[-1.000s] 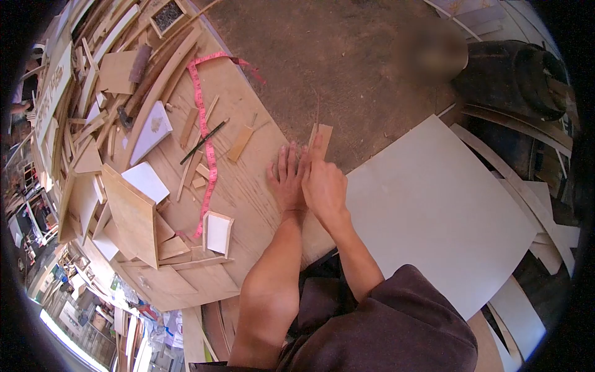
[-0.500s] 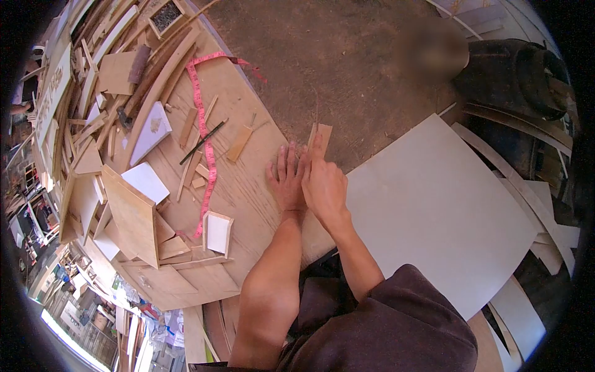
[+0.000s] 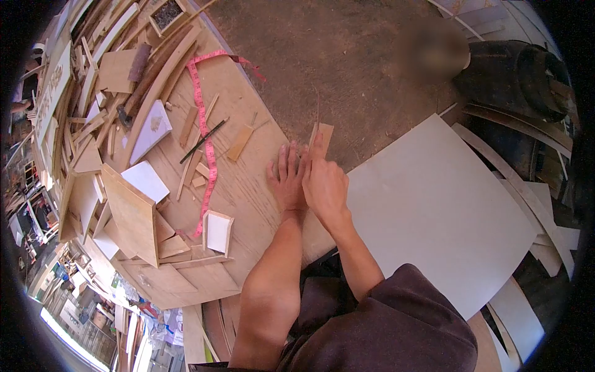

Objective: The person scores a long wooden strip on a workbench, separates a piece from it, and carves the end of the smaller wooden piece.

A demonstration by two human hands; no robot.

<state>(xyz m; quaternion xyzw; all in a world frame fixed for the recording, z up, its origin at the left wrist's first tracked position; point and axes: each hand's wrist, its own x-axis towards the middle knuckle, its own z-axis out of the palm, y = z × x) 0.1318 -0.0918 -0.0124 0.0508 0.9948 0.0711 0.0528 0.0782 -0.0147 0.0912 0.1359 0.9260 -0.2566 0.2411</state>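
Observation:
My left hand [image 3: 289,180] lies flat near the edge of the wooden table [image 3: 248,204], its fingers spread. Right beside it, my right hand [image 3: 325,186] is closed with the index finger stretched along a small flat wooden piece [image 3: 325,137] that sticks out past the table edge. A thin strip points away from the fingertip; what the curled fingers hold is hidden. Left of my hands lie a small wooden block with a thin tip [image 3: 240,142], a dark pencil [image 3: 204,141] and a pink measuring tape [image 3: 209,149].
A large pale sheet [image 3: 434,211] is at the right. Wood strips, a hammer [image 3: 124,116], a small white-faced frame [image 3: 217,233] and an upright wooden panel [image 3: 133,214] crowd the left. A dark barrel-like object [image 3: 508,77] stands at the upper right, beyond the brown floor [image 3: 322,56].

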